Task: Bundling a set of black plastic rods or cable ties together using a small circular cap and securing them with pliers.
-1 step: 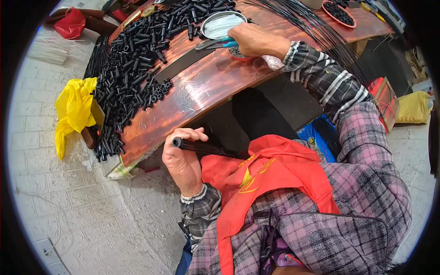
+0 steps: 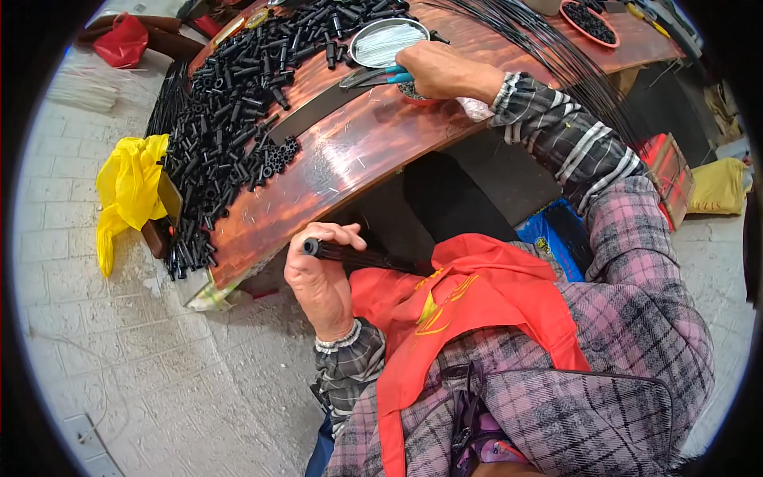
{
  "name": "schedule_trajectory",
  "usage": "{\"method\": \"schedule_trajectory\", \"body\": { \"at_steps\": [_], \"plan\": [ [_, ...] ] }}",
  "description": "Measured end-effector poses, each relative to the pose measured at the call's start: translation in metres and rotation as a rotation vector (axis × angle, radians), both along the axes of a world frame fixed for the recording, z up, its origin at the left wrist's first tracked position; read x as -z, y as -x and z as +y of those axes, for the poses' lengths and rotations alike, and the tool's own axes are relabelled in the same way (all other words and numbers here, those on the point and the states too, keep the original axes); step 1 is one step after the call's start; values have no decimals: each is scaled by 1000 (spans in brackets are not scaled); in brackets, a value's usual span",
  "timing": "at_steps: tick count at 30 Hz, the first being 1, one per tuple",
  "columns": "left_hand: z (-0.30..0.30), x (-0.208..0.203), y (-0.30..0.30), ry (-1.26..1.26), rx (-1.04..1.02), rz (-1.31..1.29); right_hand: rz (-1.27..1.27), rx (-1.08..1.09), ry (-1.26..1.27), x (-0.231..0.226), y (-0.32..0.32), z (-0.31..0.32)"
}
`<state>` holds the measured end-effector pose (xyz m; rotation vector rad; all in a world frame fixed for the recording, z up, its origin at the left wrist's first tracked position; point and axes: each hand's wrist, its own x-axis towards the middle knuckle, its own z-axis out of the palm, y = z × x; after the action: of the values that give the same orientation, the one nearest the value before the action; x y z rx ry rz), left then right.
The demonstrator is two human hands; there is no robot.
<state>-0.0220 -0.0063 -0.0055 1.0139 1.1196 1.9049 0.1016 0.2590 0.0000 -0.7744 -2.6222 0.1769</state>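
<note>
Reddish-brown table [image 2: 262,230]: heaped black tubes [image 2: 218,131], 1 silvery dish [image 2: 351,52], black rods [image 2: 547,57].

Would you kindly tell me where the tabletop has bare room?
The near strip of the tabletop, between the black parts and the front edge, is mostly bare apart from pale slivers. A smaller patch lies between the right hand and the black rods. Crowded spots: the left side, heaped with those parts, and around the round pan.
</note>
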Motion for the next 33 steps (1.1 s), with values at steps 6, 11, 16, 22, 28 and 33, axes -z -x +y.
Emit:
{"method": "schedule_trajectory", "body": {
  "at_steps": [6, 11, 16, 22, 28, 33],
  "plan": [
    [19, 14, 2, 32, 6, -122, -5, 36, 44, 11, 8, 19],
    [32, 10, 6, 52, -4, -135, 58, 107, 146, 0, 5, 27],
    [37, 6, -9, 56, 12, -223, 252, 141, 562, -6, -16, 41],
    [36, -8, -29, 68, -18, -204, 552, -75, 984, -18, -39, 33],
    [17, -13, -48, 53, -42, -189, 832, -366, 1243, -31, -55, -39],
    [-5, -18, -53, 23, -59, -170, 871, -542, 1457, -30, -50, -101]
  ]
}}
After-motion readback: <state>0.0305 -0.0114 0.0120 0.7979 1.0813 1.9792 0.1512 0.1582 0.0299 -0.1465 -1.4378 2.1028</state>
